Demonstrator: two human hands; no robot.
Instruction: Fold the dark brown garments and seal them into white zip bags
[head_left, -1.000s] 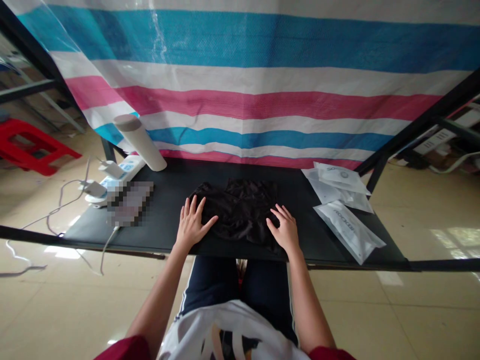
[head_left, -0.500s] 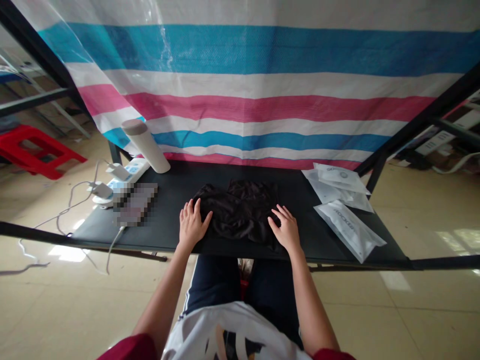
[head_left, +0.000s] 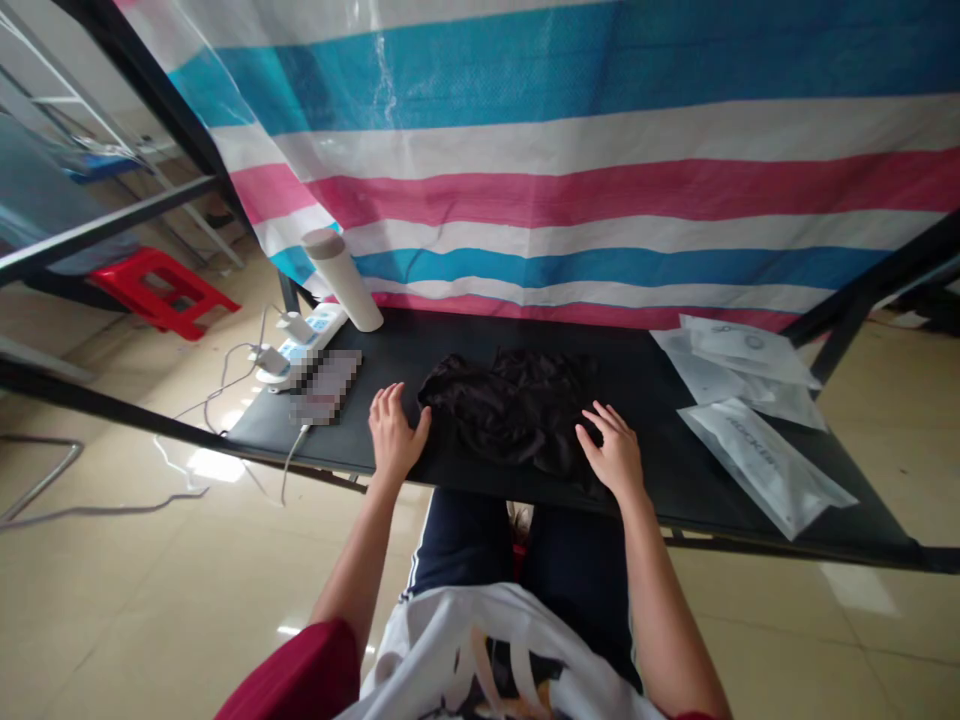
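A crumpled piece of thin black fabric [head_left: 514,410] lies bunched on the black tabletop [head_left: 405,340] in front of me; its folds hide what kind of item it is. On its left side rests my left hand [head_left: 397,430], palm down, fingers stretched and thumb apart, with nothing in it. My right hand [head_left: 613,450] is at the fabric's right edge, fingers spread and slightly bent, holding nothing. Whether its fingertips touch the cloth I cannot tell.
Frosted plastic pouches [head_left: 765,465] lie on the right of the table. At the left are a white tumbler [head_left: 346,285], a power strip [head_left: 322,325] with plugs, and a blurred-out phone-like device [head_left: 330,385] on a cable. A striped tarp [head_left: 525,190] hangs behind. A red stool [head_left: 165,290] stands beyond.
The camera view has turned left, so everything sits further right in the picture. My left hand has moved a little away from the fabric. The cloth keeps its bunched shape.
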